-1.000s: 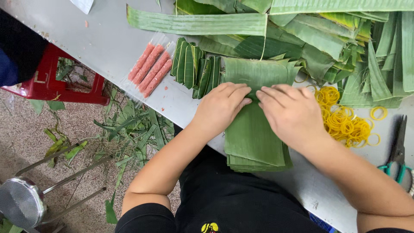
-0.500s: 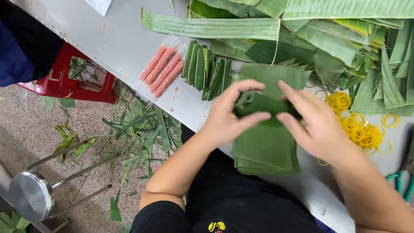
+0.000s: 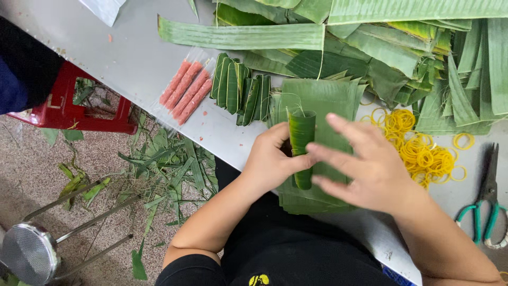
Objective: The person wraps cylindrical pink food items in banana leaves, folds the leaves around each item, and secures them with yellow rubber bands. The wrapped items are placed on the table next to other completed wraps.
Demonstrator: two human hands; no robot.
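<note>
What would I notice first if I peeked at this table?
Probably the leaf roll in the middle, gripped by the left hand while the right hand hovers open beside it, over a stack of cut leaves. Next, the bright yellow rubber bands heaped to the right, and the pink sausage sticks lying to the left.

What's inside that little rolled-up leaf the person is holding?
The rolled leaf shows only green leaf layers at its open top end. The left hand grips it, the right hand touches its side, and the wrapping covers whatever filling may lie within.
</note>
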